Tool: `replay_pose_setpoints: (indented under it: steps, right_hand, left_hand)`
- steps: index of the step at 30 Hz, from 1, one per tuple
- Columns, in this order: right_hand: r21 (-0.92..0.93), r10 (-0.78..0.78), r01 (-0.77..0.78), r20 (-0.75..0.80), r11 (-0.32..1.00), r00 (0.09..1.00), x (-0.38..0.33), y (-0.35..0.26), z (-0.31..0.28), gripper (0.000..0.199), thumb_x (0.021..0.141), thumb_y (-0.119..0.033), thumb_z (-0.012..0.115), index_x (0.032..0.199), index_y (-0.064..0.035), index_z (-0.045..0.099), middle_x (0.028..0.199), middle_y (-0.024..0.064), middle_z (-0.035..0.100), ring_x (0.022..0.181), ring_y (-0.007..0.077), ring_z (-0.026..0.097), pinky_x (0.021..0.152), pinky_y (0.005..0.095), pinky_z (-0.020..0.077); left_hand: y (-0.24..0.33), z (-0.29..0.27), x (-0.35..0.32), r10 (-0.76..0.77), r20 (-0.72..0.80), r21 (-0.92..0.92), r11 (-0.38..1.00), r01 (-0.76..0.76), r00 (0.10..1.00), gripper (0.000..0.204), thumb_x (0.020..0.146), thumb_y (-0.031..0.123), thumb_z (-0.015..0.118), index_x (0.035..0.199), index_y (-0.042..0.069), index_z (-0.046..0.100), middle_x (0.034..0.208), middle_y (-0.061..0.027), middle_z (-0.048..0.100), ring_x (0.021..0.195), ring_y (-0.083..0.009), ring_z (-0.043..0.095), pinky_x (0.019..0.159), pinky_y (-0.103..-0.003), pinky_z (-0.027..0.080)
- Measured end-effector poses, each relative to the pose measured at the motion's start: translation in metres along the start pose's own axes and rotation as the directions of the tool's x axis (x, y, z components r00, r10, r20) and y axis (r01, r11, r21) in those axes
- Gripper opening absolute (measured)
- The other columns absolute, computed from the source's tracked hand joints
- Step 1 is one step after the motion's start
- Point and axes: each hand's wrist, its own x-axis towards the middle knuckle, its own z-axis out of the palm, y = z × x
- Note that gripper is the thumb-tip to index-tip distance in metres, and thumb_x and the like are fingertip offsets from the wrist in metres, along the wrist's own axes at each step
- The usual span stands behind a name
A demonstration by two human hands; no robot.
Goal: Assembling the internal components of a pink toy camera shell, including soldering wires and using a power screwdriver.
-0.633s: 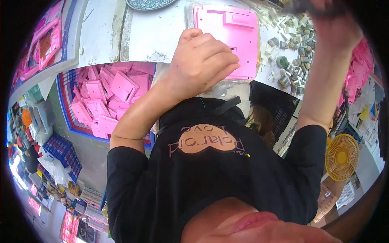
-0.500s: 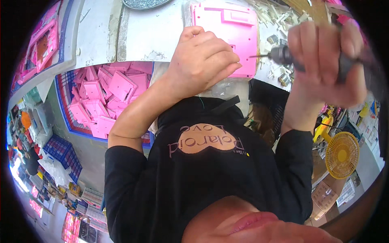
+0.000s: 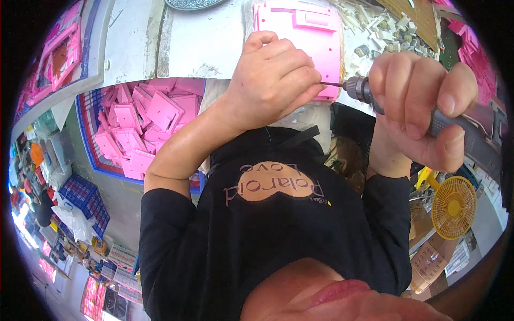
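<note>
My right hand (image 3: pixel 412 104) is wrapped round a grey electric screwdriver (image 3: pixel 455 134), which lies nearly level. Its thin bit (image 3: pixel 333 84) points left, with the tip at the fingertips of my left hand (image 3: pixel 276 80). That left hand is closed, thumb and fingers pinched together above the lower part of a pink plastic panel (image 3: pixel 326 40). Whatever the pinch holds is hidden or too small to make out. The panel lies flat on the white worktable (image 3: pixel 214 43) and has small holes and a raised rectangular part.
Small white and metal parts (image 3: pixel 375 32) are scattered right of the panel. A round dish (image 3: pixel 193 4) of small grey pieces stands at the far edge. Below the table's left side sits a blue crate (image 3: pixel 88 144) of pink panels (image 3: pixel 128 123). A yellow fan (image 3: pixel 454 207) stands lower right.
My right hand has lowered and the screwdriver's bit has come to my left fingertips. The left hand stays pinched, shifted only slightly.
</note>
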Motion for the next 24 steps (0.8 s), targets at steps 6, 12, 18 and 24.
replay_pose_setpoints:
  steps: [6, 12, 18, 24]
  right_hand:
    - [-0.059, 0.011, -0.014, -0.037, 0.998, 0.999, -0.004, -0.004, 0.004, 0.027, 0.098, -0.038, 0.059, 0.116, -0.0184, 0.055, 0.071, -0.0078, 0.053, 0.059, 0.0085, 0.047, 0.061, 0.028, 0.0377]
    - [0.015, 0.032, -0.03, -0.179, 0.999, 0.983, -0.024, -0.008, 0.008, 0.026, 0.097, -0.031, 0.063, 0.114, -0.0142, 0.055, 0.069, -0.0045, 0.053, 0.059, 0.0109, 0.048, 0.06, 0.0303, 0.039]
    - [-0.024, 0.033, -0.043, -0.332, 0.999, 0.943, -0.063, 0.005, 0.02, 0.027, 0.095, -0.023, 0.071, 0.107, -0.0083, 0.052, 0.071, 0.004, 0.056, 0.062, 0.0147, 0.051, 0.061, 0.0308, 0.0437]
    - [-0.071, 0.03, -0.06, -0.365, 0.996, 0.931, -0.067, 0.02, 0.031, 0.021, 0.092, -0.007, 0.07, 0.103, -0.0055, 0.052, 0.068, 0.0044, 0.055, 0.061, 0.0176, 0.053, 0.059, 0.0327, 0.0456]
  left_hand:
    - [0.001, 0.003, 0.006, 0.056, 0.048, 0.018, 0.998, -0.056, 0.997, 0.024, 0.071, 0.012, 0.087, 0.088, 0.011, 0.07, 0.083, -0.0012, 0.066, 0.074, -0.0191, 0.061, 0.081, -0.037, 0.04]
    - [-0.004, 0.002, 0.01, -0.003, 0.138, -0.243, 0.969, 0.037, 0.99, 0.011, 0.085, 0.012, 0.08, 0.09, 0.007, 0.072, 0.084, -0.0047, 0.069, 0.076, -0.0219, 0.066, 0.075, -0.034, 0.049]
    - [-0.022, -0.007, 0.005, -0.343, 0.05, -0.157, 0.925, 0.347, 0.938, 0.016, 0.092, 0.021, 0.075, 0.083, 0.008, 0.073, 0.07, -0.0099, 0.067, 0.061, -0.0266, 0.064, 0.054, -0.035, 0.048]
    - [-0.027, 0.003, 0.005, -0.131, 0.194, 0.039, 0.991, 0.126, 0.972, 0.018, 0.092, 0.018, 0.074, 0.082, 0.004, 0.067, 0.075, -0.0092, 0.063, 0.069, -0.0266, 0.061, 0.063, -0.036, 0.047]
